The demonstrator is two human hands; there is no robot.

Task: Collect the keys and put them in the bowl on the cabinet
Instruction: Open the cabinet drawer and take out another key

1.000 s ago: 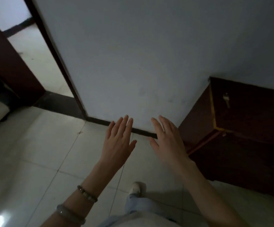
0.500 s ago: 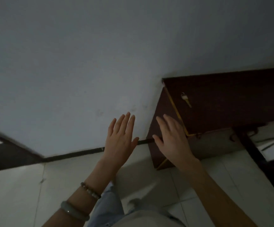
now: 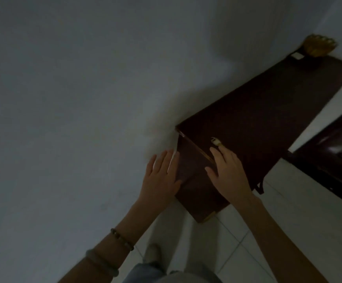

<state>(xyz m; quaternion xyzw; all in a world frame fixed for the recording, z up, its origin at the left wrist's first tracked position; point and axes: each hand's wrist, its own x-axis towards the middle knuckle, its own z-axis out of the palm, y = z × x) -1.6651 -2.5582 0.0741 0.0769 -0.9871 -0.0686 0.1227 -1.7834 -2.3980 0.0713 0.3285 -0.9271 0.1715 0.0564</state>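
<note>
A small pale key (image 3: 216, 141) lies on the near end of the dark wooden cabinet (image 3: 268, 111). My right hand (image 3: 228, 173) is spread flat with its fingertips just short of the key, holding nothing. My left hand (image 3: 162, 176) is also spread, in front of the cabinet's side panel by the wall, empty. At the cabinet's far end stands a golden-brown bowl (image 3: 320, 45) against the wall.
A grey wall (image 3: 84, 99) fills the left and top. A small white object (image 3: 297, 56) lies beside the bowl. Dark furniture (image 3: 333, 156) stands at the right across a strip of pale tiled floor (image 3: 288, 211). My foot (image 3: 151, 253) shows below.
The view has swung right and closer to the cabinet; the bowl has come into sight. My right hand has reached over the cabinet's corner toward the key. Both hands stay spread.
</note>
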